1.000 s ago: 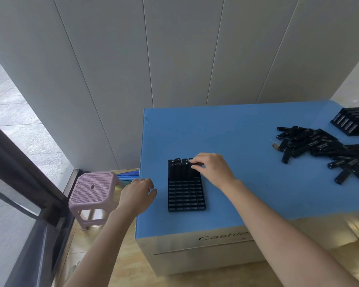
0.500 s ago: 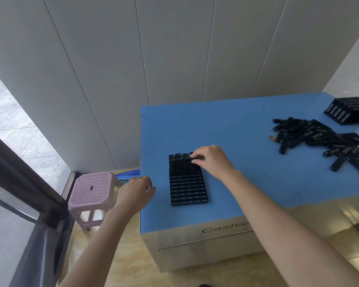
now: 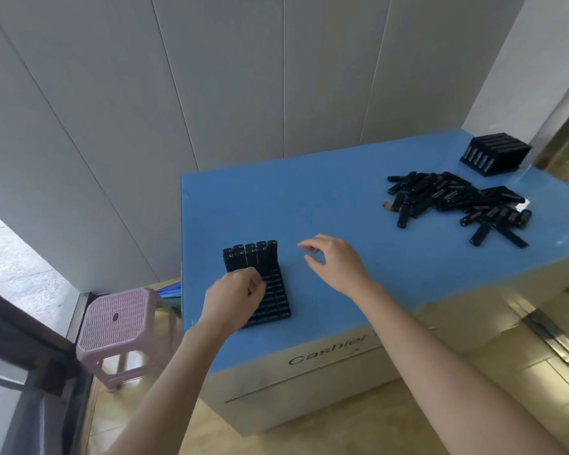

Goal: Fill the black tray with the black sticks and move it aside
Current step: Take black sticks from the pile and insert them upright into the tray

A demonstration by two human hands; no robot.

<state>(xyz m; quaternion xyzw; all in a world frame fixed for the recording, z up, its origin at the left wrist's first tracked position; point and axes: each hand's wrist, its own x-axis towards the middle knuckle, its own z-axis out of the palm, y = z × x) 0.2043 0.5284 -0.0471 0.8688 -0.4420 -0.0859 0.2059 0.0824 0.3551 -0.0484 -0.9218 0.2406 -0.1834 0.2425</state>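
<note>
Left hand point(image 3: 234, 298), which hung off the edge of the blue table point(image 3: 309, 205) half a second ago, now sits over the near-left part of the black tray point(image 3: 275, 305) with its fingers curled. Whether they pinch a stick is hard to tell, since only a dark speck shows. Right hand point(image 3: 337, 262) has left the tray's far rows and hangs just right of it, fingers loosely apart and holding nothing. Standing sticks point(image 3: 252, 256) fill those far rows. Loose black sticks point(image 3: 454, 200) lie piled well to the right.

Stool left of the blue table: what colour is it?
The stool is pale pink, with a fine lattice-patterned seat. It shows best in the head view.
</note>
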